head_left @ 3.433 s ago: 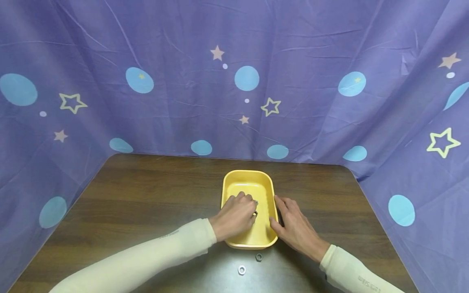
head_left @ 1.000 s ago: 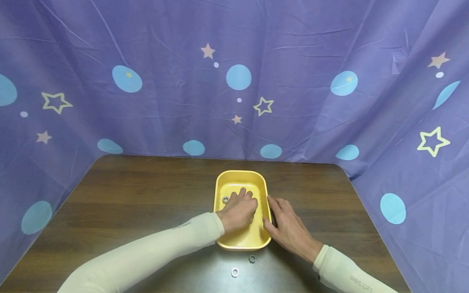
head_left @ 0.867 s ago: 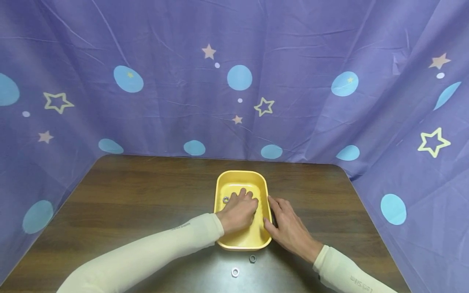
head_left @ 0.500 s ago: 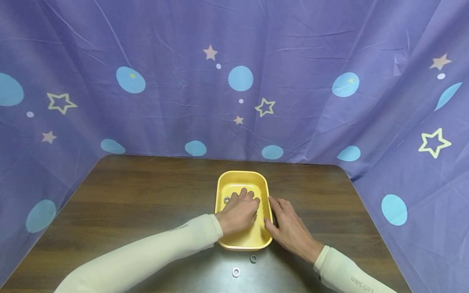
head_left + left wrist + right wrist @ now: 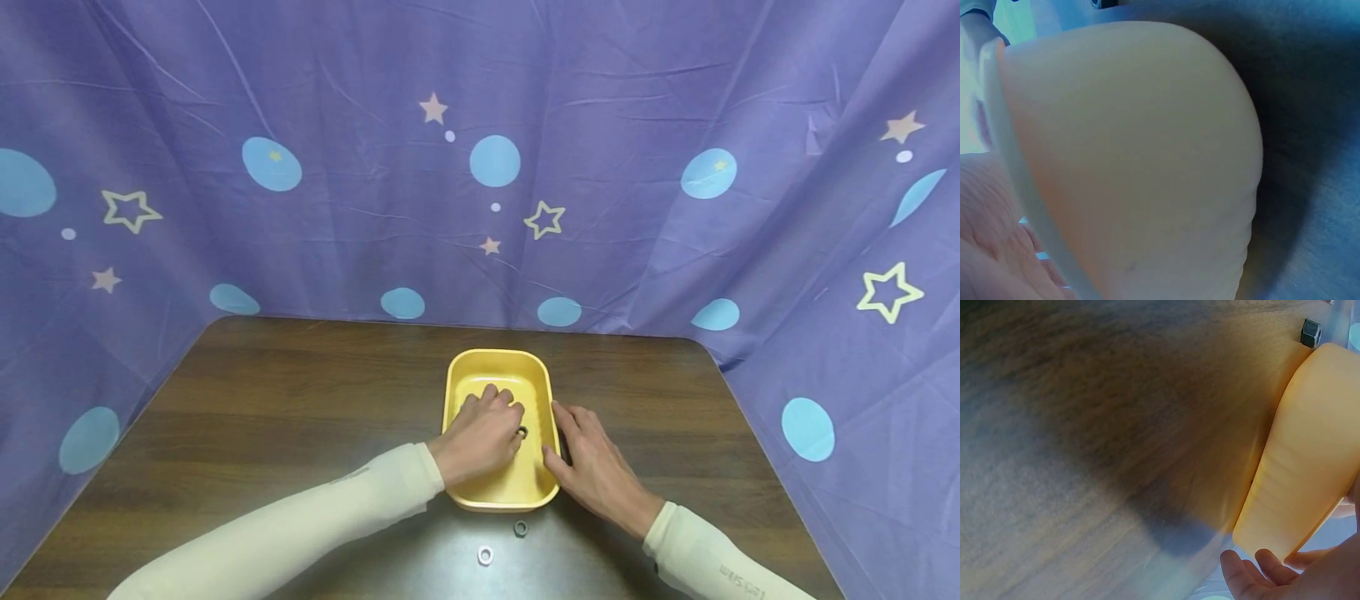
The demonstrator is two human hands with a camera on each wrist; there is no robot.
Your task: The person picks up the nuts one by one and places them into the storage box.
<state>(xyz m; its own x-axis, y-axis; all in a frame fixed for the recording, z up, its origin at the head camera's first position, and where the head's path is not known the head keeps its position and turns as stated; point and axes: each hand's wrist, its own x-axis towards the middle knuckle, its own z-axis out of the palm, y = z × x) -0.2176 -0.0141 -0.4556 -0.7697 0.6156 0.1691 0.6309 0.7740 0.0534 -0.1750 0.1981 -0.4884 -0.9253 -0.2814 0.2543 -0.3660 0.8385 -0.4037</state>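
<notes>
A yellow plastic tray (image 5: 517, 487) stands lengthwise on the table. My left hand (image 5: 480, 435) reaches down inside it with bent fingers. The fingertips are hidden, so what they hold cannot be seen. Right beside that hand a dark hex nut (image 5: 522, 432) shows. My right hand (image 5: 603, 467) holds the tray's right wall, thumb over the rim and fingers along the outside; those fingers (image 5: 1272, 569) reach past the wall in the right wrist view. In the left wrist view the tray's outer wall (image 5: 1135, 137) covers most of the scene.
Between the tray and the near side lie a grey hex nut (image 5: 521, 528) and a brighter silver one (image 5: 485, 555) on the wooden table (image 5: 322, 375). A purple curtain (image 5: 360, 167) with stars and blue spots surrounds the table.
My left hand has shifted left within the tray. A nut at its left side no longer shows, and a dark nut appears at its right. The right hand keeps its hold.
</notes>
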